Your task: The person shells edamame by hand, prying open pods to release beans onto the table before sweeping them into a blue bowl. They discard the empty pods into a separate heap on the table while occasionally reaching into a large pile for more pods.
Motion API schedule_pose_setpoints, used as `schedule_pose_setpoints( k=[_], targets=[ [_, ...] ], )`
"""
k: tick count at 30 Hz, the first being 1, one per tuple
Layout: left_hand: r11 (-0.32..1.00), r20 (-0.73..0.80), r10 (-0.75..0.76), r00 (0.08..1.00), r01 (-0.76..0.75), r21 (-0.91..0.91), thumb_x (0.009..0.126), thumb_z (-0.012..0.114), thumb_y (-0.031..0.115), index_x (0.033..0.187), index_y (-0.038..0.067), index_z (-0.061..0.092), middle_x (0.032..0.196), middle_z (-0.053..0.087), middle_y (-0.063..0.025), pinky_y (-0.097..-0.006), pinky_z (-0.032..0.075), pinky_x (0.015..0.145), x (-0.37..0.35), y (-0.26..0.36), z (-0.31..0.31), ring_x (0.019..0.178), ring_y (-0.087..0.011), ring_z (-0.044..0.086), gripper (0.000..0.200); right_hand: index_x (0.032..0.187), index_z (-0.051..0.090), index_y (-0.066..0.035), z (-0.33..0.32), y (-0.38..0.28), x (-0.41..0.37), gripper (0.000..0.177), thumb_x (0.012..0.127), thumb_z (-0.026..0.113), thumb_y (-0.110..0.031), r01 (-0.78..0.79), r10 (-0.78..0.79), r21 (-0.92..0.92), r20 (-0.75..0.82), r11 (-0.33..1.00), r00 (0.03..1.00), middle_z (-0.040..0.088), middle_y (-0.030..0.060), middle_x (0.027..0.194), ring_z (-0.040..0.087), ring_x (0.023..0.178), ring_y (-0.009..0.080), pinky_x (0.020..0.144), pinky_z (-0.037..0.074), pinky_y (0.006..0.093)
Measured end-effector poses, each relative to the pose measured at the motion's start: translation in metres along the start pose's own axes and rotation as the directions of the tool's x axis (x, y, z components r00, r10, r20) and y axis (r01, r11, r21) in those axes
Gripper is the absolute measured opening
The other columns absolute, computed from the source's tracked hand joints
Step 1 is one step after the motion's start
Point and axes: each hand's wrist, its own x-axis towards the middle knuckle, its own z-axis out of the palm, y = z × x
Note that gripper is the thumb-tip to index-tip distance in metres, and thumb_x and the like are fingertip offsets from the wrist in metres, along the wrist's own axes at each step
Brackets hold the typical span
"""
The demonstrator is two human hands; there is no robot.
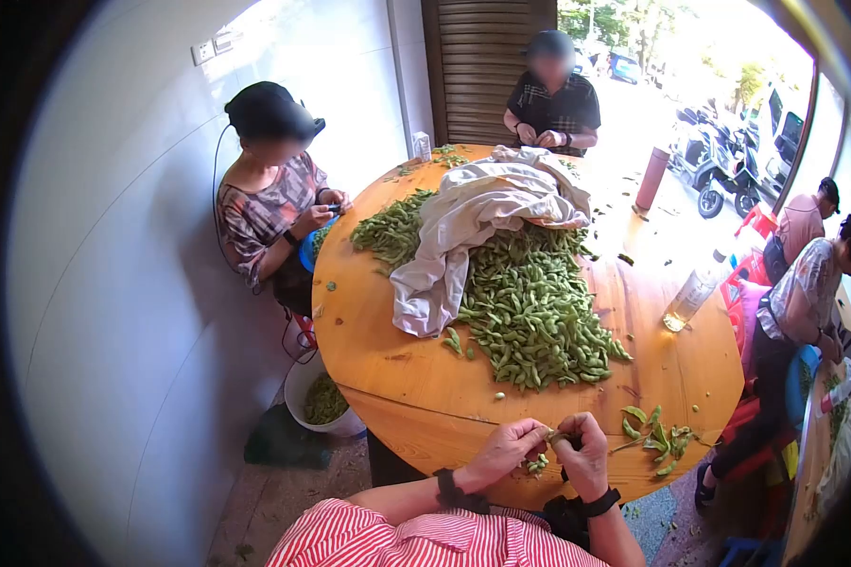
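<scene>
My left hand (503, 452) and my right hand (584, 450) meet at the near edge of the round wooden table (416, 373), pinching a green bean pod (560, 438) between their fingertips. Shelled beans (537, 464) show just below my left fingers. A small heap of pods (660, 439) lies to the right of my right hand. A large pile of green pods (531, 307) covers the table's middle, partly under a crumpled white cloth (473, 222). Both wrists wear black bands.
A person at the left (272, 194) and one at the far side (550, 94) work on pods too. A glass bottle (688, 300) stands at the right edge. A white bucket of pods (323, 402) sits on the floor at left. Two people (804, 283) stand at right.
</scene>
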Motion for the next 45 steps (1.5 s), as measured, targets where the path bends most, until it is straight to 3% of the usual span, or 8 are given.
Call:
schedule_pose_setpoints(
  k=[5,7,13,15,18,24,33,45],
  targets=[
    [0.995,0.034,-0.084,0.996,0.086,-0.053,0.106,0.052,0.022,0.111,0.002,0.064,0.081,0.061,0.0039,-0.0194,0.047,0.065,-0.006,0.018,-0.002,0.070,-0.0032,0.055,0.024,0.101,0.065,0.001,-0.005,-0.006,0.004,0.015,0.086,0.061,0.001,-0.070,0.072,0.040,-0.043,0.997,0.996,0.063,-0.0002,0.080,0.055,0.069,0.0037,0.061,0.045,0.0212],
    [0.989,0.092,-0.052,0.994,0.064,-0.133,0.105,0.053,0.023,0.109,0.003,0.065,0.078,0.060,0.0041,-0.0188,0.045,0.060,-0.001,0.009,-0.007,0.066,-0.0032,0.053,0.024,0.103,0.064,0.000,-0.006,-0.006,0.004,0.017,0.087,0.060,0.002,0.044,-0.042,-0.049,0.037,0.998,0.998,0.062,0.0004,0.080,0.051,0.057,0.0026,0.050,0.041,0.0187],
    [0.944,0.178,-0.165,0.970,0.207,-0.257,0.102,0.060,0.025,0.100,0.004,0.067,0.076,0.060,0.0037,-0.0191,0.040,0.055,-0.003,0.027,-0.010,0.063,-0.0029,0.051,0.023,0.099,0.072,-0.001,-0.008,-0.020,0.001,0.017,0.083,0.074,0.000,0.272,-0.263,-0.201,0.068,0.941,0.962,0.065,0.0021,0.082,0.061,0.071,0.0103,0.062,0.049,0.0253],
    [0.951,0.145,-0.167,0.975,0.199,-0.239,0.102,0.060,0.026,0.100,0.004,0.067,0.076,0.060,0.0034,-0.0193,0.040,0.055,-0.002,0.025,-0.008,0.062,-0.0030,0.051,0.023,0.095,0.071,-0.003,-0.009,-0.024,0.000,0.015,0.081,0.076,-0.006,0.369,-0.371,-0.412,0.079,0.833,0.925,0.066,0.0089,0.085,0.066,0.070,0.0210,0.063,0.053,0.0303],
    [0.976,0.075,-0.160,0.984,0.169,-0.135,0.102,0.060,0.029,0.098,0.004,0.067,0.075,0.060,0.0032,-0.0199,0.040,0.054,-0.002,0.027,-0.002,0.061,-0.0034,0.051,0.026,0.094,0.071,-0.005,-0.011,-0.025,0.001,0.014,0.080,0.074,-0.003,0.455,-0.462,-0.519,0.124,0.724,0.878,0.063,0.0098,0.079,0.064,0.067,0.0233,0.060,0.051,0.0315],
    [0.985,0.097,-0.168,0.981,0.171,-0.024,0.103,0.057,0.031,0.096,0.003,0.066,0.073,0.059,0.0034,-0.0213,0.043,0.055,-0.003,0.029,0.000,0.062,-0.0045,0.053,0.030,0.091,0.065,-0.004,-0.017,-0.019,0.007,0.011,0.083,0.071,-0.007,0.553,-0.500,-0.554,0.262,0.623,0.826,0.064,0.0103,0.080,0.065,0.069,0.0274,0.062,0.054,0.0360],
    [0.978,0.162,-0.199,0.967,0.207,-0.038,0.105,0.053,0.032,0.095,0.004,0.064,0.073,0.060,0.0013,-0.0211,0.042,0.052,-0.005,0.030,0.002,0.059,-0.0055,0.052,0.032,0.089,0.061,-0.002,-0.015,-0.018,0.007,0.009,0.085,0.067,-0.007,0.460,-0.401,-0.442,0.224,0.770,0.888,0.063,0.0140,0.083,0.066,0.075,0.0336,0.066,0.054,0.0397],
    [0.884,0.188,-0.308,0.933,0.354,-0.306,0.102,0.058,0.025,0.105,0.004,0.060,0.076,0.062,-0.0002,-0.0204,0.046,0.048,0.007,0.015,-0.008,0.057,-0.0074,0.057,0.021,0.089,0.058,-0.002,-0.012,-0.009,0.006,0.012,0.086,0.067,-0.009,0.413,-0.345,-0.493,0.227,0.765,0.911,0.064,0.0168,0.080,0.065,0.072,0.0348,0.064,0.053,0.0412]
  ],
)
